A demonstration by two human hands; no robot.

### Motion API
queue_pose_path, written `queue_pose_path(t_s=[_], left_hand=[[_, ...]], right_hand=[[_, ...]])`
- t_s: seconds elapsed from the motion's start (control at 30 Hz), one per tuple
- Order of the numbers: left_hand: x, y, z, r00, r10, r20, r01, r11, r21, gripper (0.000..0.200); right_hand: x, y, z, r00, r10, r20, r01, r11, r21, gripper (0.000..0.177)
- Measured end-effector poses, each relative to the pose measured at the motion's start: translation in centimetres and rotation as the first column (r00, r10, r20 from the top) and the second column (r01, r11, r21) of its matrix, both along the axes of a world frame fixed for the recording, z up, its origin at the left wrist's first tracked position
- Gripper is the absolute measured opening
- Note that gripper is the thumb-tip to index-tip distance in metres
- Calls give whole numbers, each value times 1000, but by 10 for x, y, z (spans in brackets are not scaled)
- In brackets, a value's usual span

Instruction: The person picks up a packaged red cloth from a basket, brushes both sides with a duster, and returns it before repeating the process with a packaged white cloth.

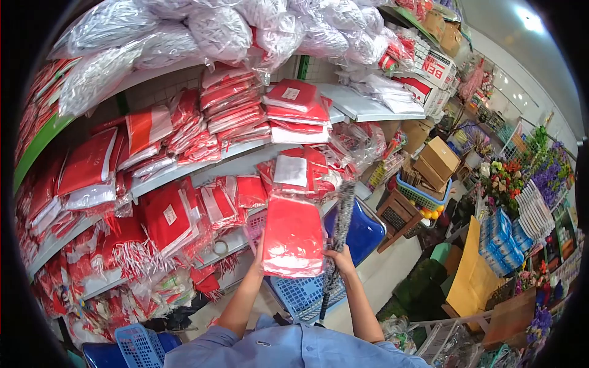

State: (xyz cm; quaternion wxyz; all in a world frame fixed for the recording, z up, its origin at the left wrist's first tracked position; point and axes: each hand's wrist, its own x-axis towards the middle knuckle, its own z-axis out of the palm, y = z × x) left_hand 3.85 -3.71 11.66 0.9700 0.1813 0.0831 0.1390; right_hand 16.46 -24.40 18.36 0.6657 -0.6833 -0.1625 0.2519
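A flat red packet of cloth in clear plastic (293, 236) is up in front of my chest, its lower edge glossy with reflected light. My left hand (260, 260) grips it at the left side, with most of the fingers hidden behind it. On the other side, my right hand (342, 260) is closed around a fuzzy grey-black duster (343, 218), its thumb right at the packet's edge. The duster slants from the shelf side down past the packet. Under both hands, a blue plastic basket (300, 295) shows partly.
Shelves (236, 158) to the left and ahead carry stacks of red packets (230, 101). White bundles in plastic bags (221, 30) lie on top. Behind the duster is a blue seat (362, 228). To the right are a wooden stool (399, 216), a cardboard box (437, 161) and artificial flowers (506, 175).
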Motion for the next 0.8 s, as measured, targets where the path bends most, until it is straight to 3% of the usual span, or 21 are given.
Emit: queue_pose_path(t_s=[0.03, 0.13, 0.17, 0.27, 0.3, 0.4, 0.43, 0.47, 0.5, 0.53, 0.6, 0.63, 0.7, 0.73, 0.8], left_hand=[[3, 2, 1, 1000, 6, -30, -5, 999, 47, 59], [11, 8, 4, 992, 34, -119, -10, 981, 193, 58], [14, 17, -18, 973, -18, -230, 82, 959, 270, 62], [34, 32, -30, 921, 217, -325, 26, 796, 605, 65], [40, 37, -22, 951, 162, -262, 35, 789, 613, 72], [71, 66, 17, 963, 180, -203, 28, 677, 735, 69], [89, 81, 19, 935, 301, -186, -22, 575, 818, 66], [98, 92, 53, 947, 217, -236, 48, 632, 774, 79], [125, 116, 43, 958, 246, -147, -45, 637, 770, 67], [135, 126, 67, 957, 227, -179, 3, 610, 792, 70], [186, 189, 20, 880, 421, -219, 66, 349, 935, 77], [202, 215, 6, 849, 479, -225, 113, 252, 961, 80], [205, 229, -3, 838, 499, -222, 140, 197, 970, 80], [200, 230, -11, 858, 462, -224, 122, 241, 963, 78], [176, 215, -13, 907, 361, -218, 98, 322, 942, 70]], right_hand=[[4, 0, -1, 999, -36, 21, 35, 998, 48, 13], [17, 1, -5, 997, -16, 79, 16, 1000, -6, 15], [28, 1, -18, 999, 23, 47, -20, 998, -58, 28], [43, 17, -29, 996, -54, 75, 54, 999, 0, 26], [54, 28, -27, 995, -57, 85, 56, 998, 9, 25], [78, 57, -11, 992, -74, 98, 72, 997, 25, 21], [85, 69, 5, 990, -68, 123, 60, 996, 67, 20], [109, 82, -1, 988, -43, 149, 41, 999, 17, 21], [126, 104, -1, 981, -89, 170, 71, 992, 108, 22], [145, 120, 0, 974, -110, 197, 97, 993, 74, 22], [172, 156, 4, 903, -257, 345, 214, 964, 159, 18], [169, 164, 19, 886, -307, 347, 300, 951, 74, 20], [187, 175, -17, 721, -451, 525, 485, 870, 81, 22], [183, 174, -25, 663, -498, 559, 550, 830, 88, 22], [174, 160, -63, 767, -451, 456, 438, 888, 141, 20]])
